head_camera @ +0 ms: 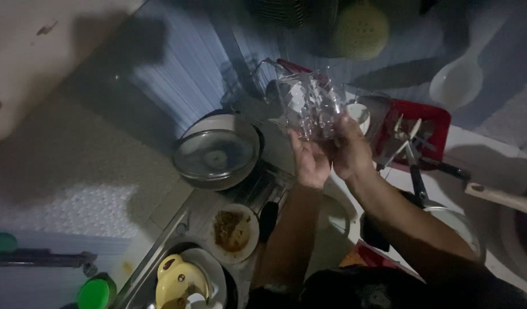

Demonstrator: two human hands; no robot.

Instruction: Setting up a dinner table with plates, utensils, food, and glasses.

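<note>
A clear glass (312,106) is grasped by both the left hand (310,163) and right hand (350,151), raised clear of the sink. A soiled plate (235,232) and yellow dish (177,280) are left unwashed nearby.

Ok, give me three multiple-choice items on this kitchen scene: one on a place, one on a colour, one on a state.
1. Where does the dirty plate lie?
A. Below the glass lid
B. Inside the cutlery basket
C. On the wall

2. What colour is the cutlery basket?
A. Blue
B. Red
C. White

3. How is the clear glass jug held?
A. Lying on the counter
B. Hung from a hook
C. Lifted between both hands

Answers: 1 A, the plate with brown leftovers sits nearer the camera than the lid. 2 B, its rim shows red. 3 C, the left hand and right hand hold it up from below.
</note>
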